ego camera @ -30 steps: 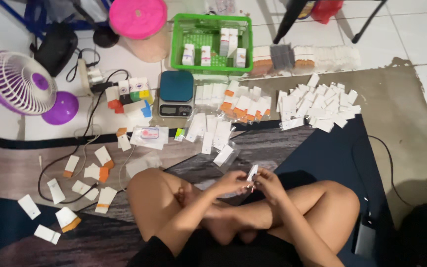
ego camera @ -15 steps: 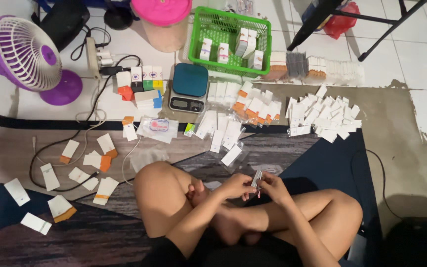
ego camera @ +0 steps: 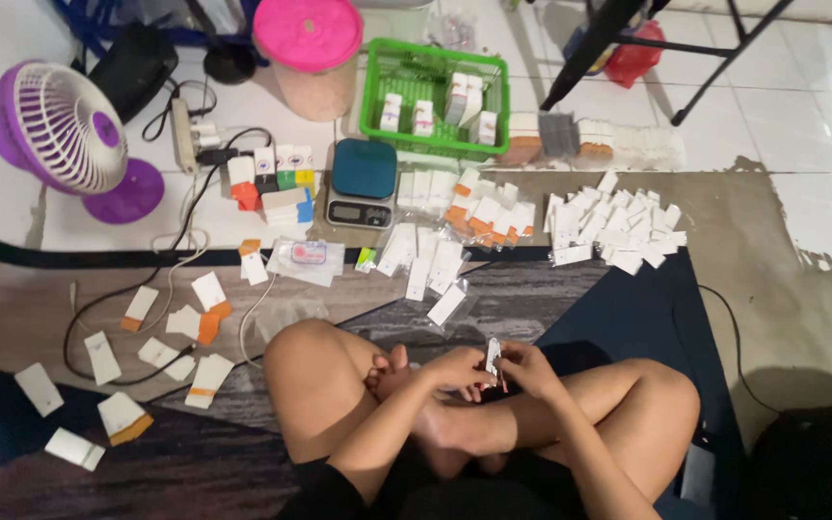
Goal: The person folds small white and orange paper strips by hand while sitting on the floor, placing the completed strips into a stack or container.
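I sit cross-legged on a dark mat. My left hand [ego camera: 455, 371] and my right hand [ego camera: 524, 369] meet over my crossed legs. Both pinch one small white packet [ego camera: 493, 357], held upright between the fingertips. The closest loose item is a flat white packet [ego camera: 447, 305] lying on the mat just ahead of my knees. Beyond it a spread of white packets [ego camera: 423, 252] covers the floor.
A green basket [ego camera: 432, 145] with small boxes stands at the back, a digital scale [ego camera: 363, 183] in front of it. A pile of white packets [ego camera: 613, 226] lies right. A purple fan [ego camera: 60, 135], a power strip, cables and a pink-lidded tub [ego camera: 307, 43] are left. Scattered packets lie bottom left.
The view has shifted as my head moved, sliding the scene right and down. Both hands stay together on the small packet over my legs.
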